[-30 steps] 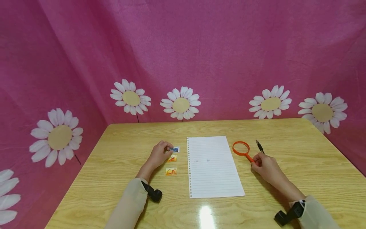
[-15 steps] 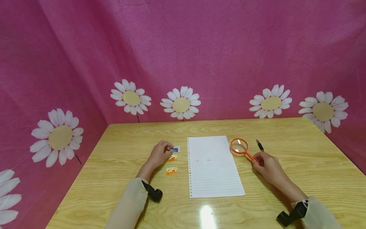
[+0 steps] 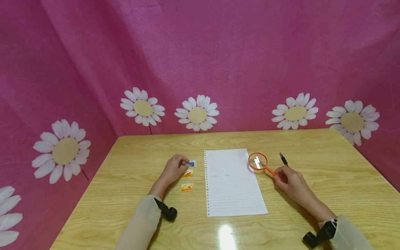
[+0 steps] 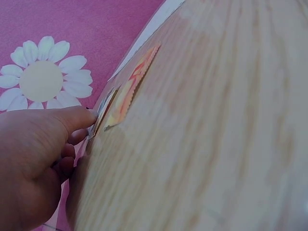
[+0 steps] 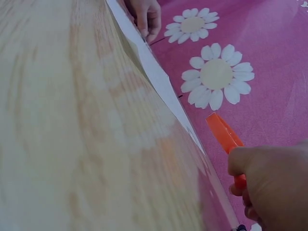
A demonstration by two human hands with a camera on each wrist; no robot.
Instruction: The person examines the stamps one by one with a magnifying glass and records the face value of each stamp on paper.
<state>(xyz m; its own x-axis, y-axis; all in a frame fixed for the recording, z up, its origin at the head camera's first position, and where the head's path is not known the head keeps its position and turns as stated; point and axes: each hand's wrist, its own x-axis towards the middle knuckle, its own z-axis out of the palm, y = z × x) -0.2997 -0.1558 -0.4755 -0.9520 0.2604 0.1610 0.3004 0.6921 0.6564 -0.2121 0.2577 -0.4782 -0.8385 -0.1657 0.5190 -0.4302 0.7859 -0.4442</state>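
Observation:
My left hand [image 3: 173,169] pinches the left edge of a small blue stamp [image 3: 192,163], with the thumb against it in the left wrist view. Below it lie two yellow-red stamps, one [image 3: 188,173] beside the fingers and one [image 3: 187,187] nearer the front. My right hand [image 3: 292,180] grips the handle of an orange magnifying glass [image 3: 266,166], its lens over the right edge of a lined white sheet [image 3: 234,194]. In the right wrist view, the right hand [image 5: 274,185] has the orange handle [image 5: 224,133] between thumb and fingers.
A black pen [image 3: 283,159] lies just beyond my right hand, partly hidden by it. The wooden table [image 3: 156,143] ends at a pink curtain [image 3: 237,69] with white flowers. Small handwritten marks [image 3: 227,175] are on the sheet.
The magnifying glass has tilted up and shifted left, from beside the sheet to over its right edge, and bright reflections now show in the lens. My left hand has stayed at the blue stamp.

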